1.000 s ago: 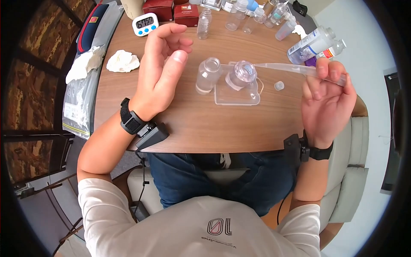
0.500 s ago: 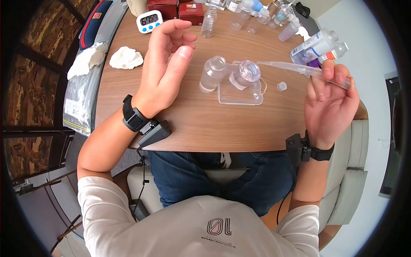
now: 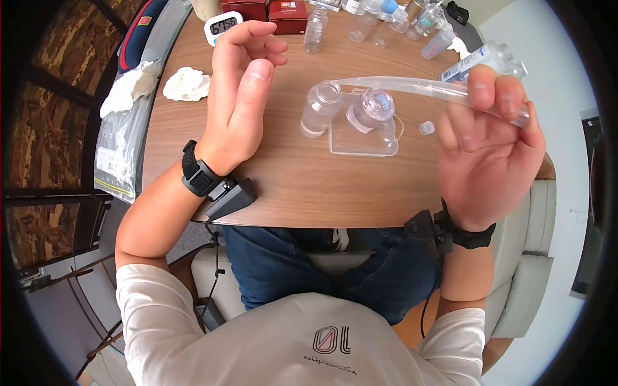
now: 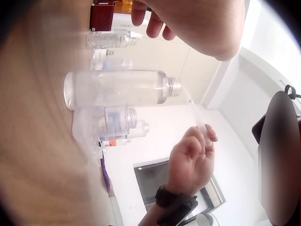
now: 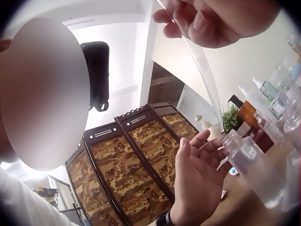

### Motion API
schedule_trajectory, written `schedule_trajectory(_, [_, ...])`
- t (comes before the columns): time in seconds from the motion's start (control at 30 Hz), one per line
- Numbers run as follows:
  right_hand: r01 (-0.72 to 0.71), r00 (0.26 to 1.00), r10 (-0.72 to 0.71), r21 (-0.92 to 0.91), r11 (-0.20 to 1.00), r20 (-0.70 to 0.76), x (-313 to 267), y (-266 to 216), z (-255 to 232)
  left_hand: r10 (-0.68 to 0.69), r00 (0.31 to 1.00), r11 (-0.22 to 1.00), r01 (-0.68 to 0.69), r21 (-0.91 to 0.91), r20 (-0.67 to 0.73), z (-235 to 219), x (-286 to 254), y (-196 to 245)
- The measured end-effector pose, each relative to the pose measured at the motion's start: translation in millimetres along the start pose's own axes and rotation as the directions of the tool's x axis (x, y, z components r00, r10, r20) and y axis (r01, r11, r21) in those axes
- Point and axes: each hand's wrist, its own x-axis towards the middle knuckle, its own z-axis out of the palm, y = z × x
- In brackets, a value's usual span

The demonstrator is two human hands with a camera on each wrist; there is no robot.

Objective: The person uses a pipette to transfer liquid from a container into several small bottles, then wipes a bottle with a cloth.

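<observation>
My right hand [image 3: 489, 154], raised at the right, pinches the wide end of a clear plastic dropper [image 3: 412, 85]. The dropper slopes across the table, its thin tip right at the mouth of an uncapped clear bottle [image 3: 315, 116], which stands upright with cloudy liquid inside. To the left of that bottle, my left hand [image 3: 235, 109] is raised with relaxed fingers and holds nothing; in the right wrist view its fingers are close to the bottle neck. Beside the bottle a squat clear jar [image 3: 370, 112] rests on a flat clear plastic case [image 3: 364, 151].
A small translucent cap [image 3: 427, 127] lies right of the case. Crumpled white tissue [image 3: 187, 83] is at the left. A digital timer [image 3: 223, 27], red boxes [image 3: 288, 17] and several clear bottles [image 3: 364, 20] line the back. Labelled bottles [image 3: 473, 61] stand behind the right hand.
The right hand has brought the dropper leftward, so its tip has gone from near the jar to the bottle's mouth. The left hand has shifted only slightly.
</observation>
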Motion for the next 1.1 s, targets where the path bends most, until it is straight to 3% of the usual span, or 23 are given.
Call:
schedule_trajectory(0.33, [0.004,0.999,-0.004,-0.026,1.000,0.032,0.6,4.8,-0.7,0.065,0.998,0.998,-0.065,-0.004,-0.022,-0.6,1.2,-2.5])
schedule_trajectory(1.1, [0.003,0.995,-0.001,-0.024,1.000,0.097,0.2,3.6,-5.9,0.049,0.999,0.999,-0.049,0.014,-0.011,-0.3,0.4,-1.1])
